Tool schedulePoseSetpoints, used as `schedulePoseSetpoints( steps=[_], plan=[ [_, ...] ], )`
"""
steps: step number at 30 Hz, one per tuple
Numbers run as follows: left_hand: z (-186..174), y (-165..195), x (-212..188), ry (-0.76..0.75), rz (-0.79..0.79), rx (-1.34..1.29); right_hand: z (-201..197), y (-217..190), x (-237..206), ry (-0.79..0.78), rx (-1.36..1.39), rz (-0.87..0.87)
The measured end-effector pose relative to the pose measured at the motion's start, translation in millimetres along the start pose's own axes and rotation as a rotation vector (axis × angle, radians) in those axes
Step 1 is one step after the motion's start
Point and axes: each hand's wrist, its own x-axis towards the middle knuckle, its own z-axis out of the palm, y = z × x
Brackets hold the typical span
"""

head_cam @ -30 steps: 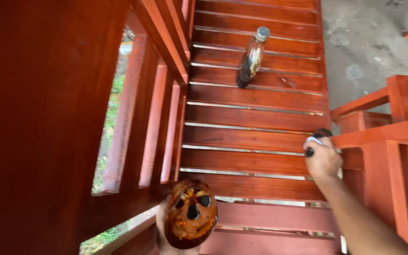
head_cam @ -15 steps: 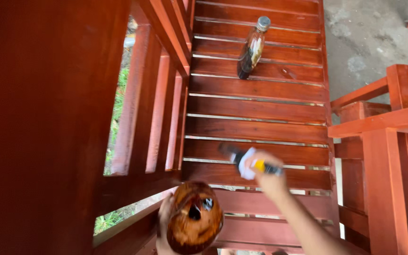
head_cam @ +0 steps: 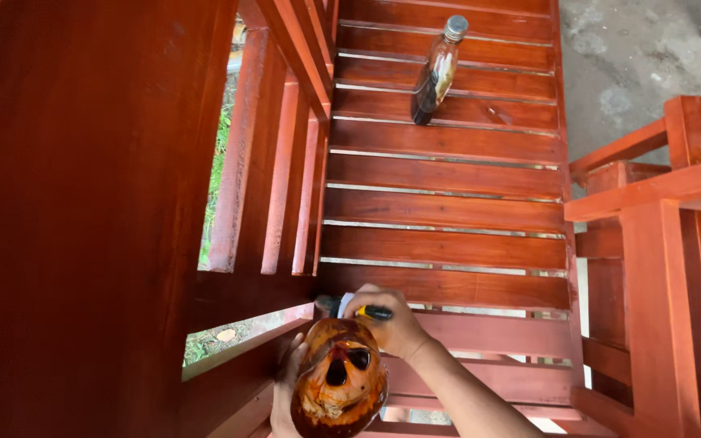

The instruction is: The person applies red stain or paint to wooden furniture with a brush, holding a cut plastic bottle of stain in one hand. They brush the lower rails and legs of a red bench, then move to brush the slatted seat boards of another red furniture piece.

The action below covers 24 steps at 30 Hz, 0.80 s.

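Right hand (head_cam: 395,324) grips a half-hidden brush (head_cam: 349,307); left hand (head_cam: 285,393) — mostly hidden.

glossy red-stained wood stairs (head_cam: 448,211) — glass bottle (head_cam: 436,73), metal cap, stain-smeared container (head_cam: 341,389).

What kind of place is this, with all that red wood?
Likely an outdoor wooden staircase or raised porch, freshly stained. Red-brown slatted steps run between railings, bare concrete ground lies below, and grass shows through the balusters.
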Motion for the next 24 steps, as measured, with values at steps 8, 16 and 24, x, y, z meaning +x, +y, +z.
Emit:
schedulePoseSetpoints(
  steps=[8,16,24],
  plan=[
    [0,-6,-6,0.023,-0.005,0.026,-8,-6,-15,-0.096,-0.245,-0.078],
    [18,-5,-20,0.041,-0.014,-0.046,-56,38,-82,0.168,-0.293,0.002],
    [47,-9,-29,-0.164,0.439,1.012,-171,65,-178,0.502,-0.425,0.065]
  ],
)
